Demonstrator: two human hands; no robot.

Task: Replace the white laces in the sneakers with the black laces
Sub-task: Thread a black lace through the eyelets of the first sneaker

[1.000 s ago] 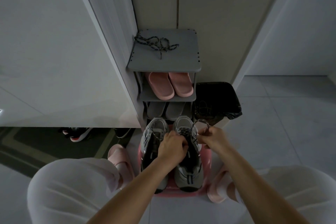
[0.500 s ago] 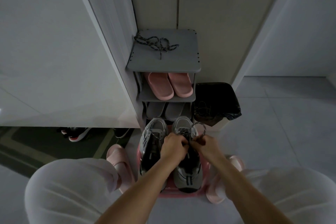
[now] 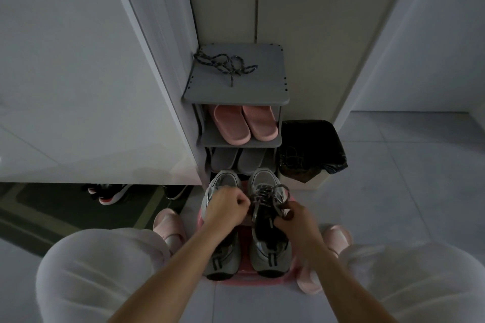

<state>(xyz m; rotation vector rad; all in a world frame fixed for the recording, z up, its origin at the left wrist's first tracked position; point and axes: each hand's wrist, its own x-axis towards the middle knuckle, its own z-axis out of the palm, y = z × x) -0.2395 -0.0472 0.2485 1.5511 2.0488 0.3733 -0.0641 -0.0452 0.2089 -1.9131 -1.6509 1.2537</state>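
Between both sets of fingers: dark speckled lace (image 3: 265, 193), above grey sneaker (image 3: 270, 249). Left hand (image 3: 227, 207) curled, pinching one end; right hand (image 3: 298, 220) pinching other strand.

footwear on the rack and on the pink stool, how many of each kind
pink slippers: 2
grey slippers: 2
sneakers: 2
total: 6
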